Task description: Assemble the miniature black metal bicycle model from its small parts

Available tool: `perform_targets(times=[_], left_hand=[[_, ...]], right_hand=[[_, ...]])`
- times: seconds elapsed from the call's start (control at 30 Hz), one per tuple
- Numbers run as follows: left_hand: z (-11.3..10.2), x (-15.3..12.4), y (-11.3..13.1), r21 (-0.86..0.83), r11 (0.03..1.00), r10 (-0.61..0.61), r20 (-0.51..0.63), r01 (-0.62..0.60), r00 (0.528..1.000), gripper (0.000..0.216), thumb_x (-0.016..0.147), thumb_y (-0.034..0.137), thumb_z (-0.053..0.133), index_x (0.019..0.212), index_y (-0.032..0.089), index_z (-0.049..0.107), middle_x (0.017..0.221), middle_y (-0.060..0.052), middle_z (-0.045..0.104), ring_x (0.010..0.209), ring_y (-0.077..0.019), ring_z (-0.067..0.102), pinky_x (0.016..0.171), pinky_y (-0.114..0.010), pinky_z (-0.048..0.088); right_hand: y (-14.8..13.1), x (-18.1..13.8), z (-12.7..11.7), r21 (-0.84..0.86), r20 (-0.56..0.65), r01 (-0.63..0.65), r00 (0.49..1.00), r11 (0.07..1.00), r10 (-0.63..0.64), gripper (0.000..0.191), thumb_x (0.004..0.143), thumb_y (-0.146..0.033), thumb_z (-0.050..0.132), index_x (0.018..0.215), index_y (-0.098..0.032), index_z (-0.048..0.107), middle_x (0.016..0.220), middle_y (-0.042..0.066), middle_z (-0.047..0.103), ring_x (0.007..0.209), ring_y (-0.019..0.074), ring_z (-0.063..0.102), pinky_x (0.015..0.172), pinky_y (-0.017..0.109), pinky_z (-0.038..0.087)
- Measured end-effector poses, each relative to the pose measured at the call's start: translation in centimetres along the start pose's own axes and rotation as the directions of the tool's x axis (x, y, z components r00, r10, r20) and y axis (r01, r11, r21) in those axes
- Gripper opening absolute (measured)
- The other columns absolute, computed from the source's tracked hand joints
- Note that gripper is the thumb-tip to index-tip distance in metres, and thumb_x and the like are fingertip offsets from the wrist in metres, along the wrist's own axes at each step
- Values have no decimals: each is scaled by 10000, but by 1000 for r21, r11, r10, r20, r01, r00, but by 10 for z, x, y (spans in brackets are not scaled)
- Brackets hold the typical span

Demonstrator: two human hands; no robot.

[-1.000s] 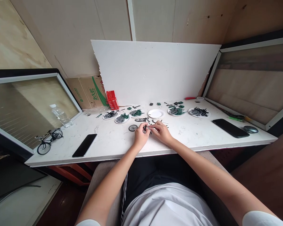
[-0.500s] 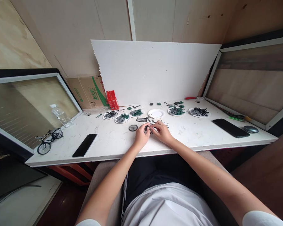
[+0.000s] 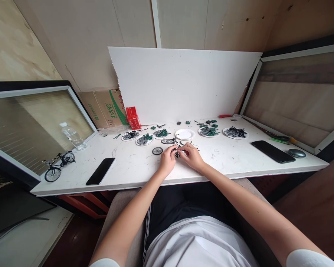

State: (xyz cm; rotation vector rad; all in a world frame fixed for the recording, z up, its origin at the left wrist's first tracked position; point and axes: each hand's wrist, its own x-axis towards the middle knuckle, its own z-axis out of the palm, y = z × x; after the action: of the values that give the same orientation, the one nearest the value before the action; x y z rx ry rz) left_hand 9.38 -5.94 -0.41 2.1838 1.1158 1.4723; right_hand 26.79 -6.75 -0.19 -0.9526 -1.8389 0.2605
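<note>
My left hand (image 3: 167, 158) and my right hand (image 3: 191, 155) meet above the white table, fingers pinched together. Between the fingertips is a small black model bicycle part (image 3: 177, 151), thin and partly covered by my fingers; its exact shape cannot be made out. Just left of my left hand a small spoked wheel (image 3: 157, 151) lies flat. Another spoked wheel (image 3: 167, 141) lies behind my fingers, near thin dark rods. A finished-looking black model bicycle (image 3: 59, 165) stands at the table's left end.
Paper plates with black and green parts (image 3: 145, 139) line the back, around a bare white plate (image 3: 184, 134). One phone (image 3: 100, 171) lies left, another phone (image 3: 272, 151) right beside a grey mouse-like object (image 3: 296, 153). A plastic bottle (image 3: 72, 136) and red box (image 3: 133, 118) stand left.
My left hand has turned slightly, and the dark part between my fingers shows at a different angle. My right hand stays almost in place.
</note>
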Motion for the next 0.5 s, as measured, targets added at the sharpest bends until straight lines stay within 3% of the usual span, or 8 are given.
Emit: perform_targets(times=[0.5], left_hand=[[-1, 0, 3, 21, 1000, 8, 5, -8, 1000, 329, 955, 70, 481, 1176, 182, 698, 1207, -117, 761, 1156, -250, 711, 1038, -450, 576]], right_hand=[[-2, 0, -1, 3, 0, 13, 1000, 1000, -13, 275, 977, -384, 586, 1044, -198, 777, 762, 27, 499, 655, 170, 476, 618, 308, 400]])
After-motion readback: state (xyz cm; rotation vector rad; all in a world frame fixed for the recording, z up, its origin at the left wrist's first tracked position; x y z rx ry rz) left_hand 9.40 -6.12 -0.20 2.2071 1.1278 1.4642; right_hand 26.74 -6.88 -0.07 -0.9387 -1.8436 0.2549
